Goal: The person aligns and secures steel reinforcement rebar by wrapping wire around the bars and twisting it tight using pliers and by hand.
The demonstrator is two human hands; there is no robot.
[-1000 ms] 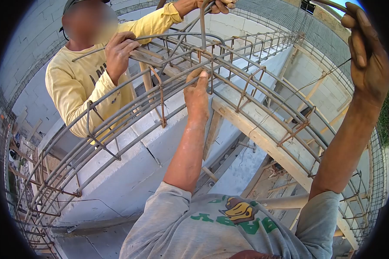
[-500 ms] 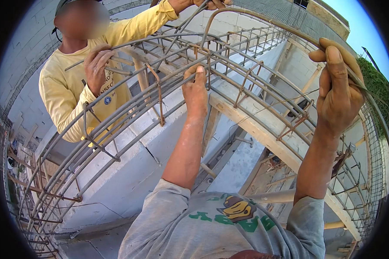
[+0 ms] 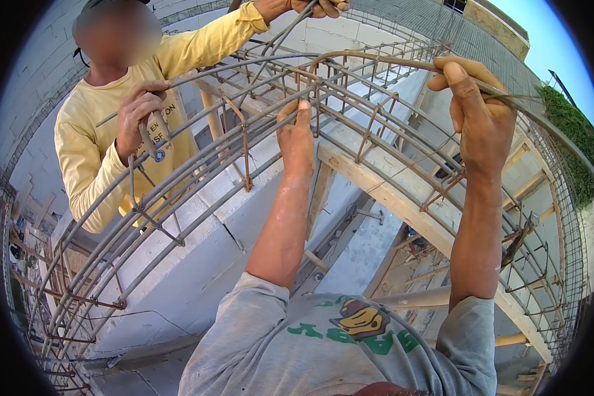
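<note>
My right hand (image 3: 478,105) grips a long brown rebar (image 3: 402,62) at the right. Its bent end rests at the cage corner, and its other end runs past my hand to the far right. My left hand (image 3: 296,135) is closed around a horizontal bar of the rebar cage (image 3: 179,241) near that corner, thumb pointing up. A rusty stirrup (image 3: 246,155) stands just left of this hand. Across the cage, a co-worker's hand (image 3: 138,115) holds a tool with two handles (image 3: 157,135), and the other hand (image 3: 323,8) is on bars above.
The cage lies over a white block wall (image 3: 198,264) and turns a corner to the right. A wooden plank (image 3: 389,191) runs beneath the right branch. Timber props stand below. A co-worker in a yellow shirt (image 3: 99,138) faces me. Bar ends stick out at the lower left.
My right hand has moved left and slightly down, lowering the rebar's bent end toward the cage. My left hand stays in place. The co-worker's tool handles now point downward.
</note>
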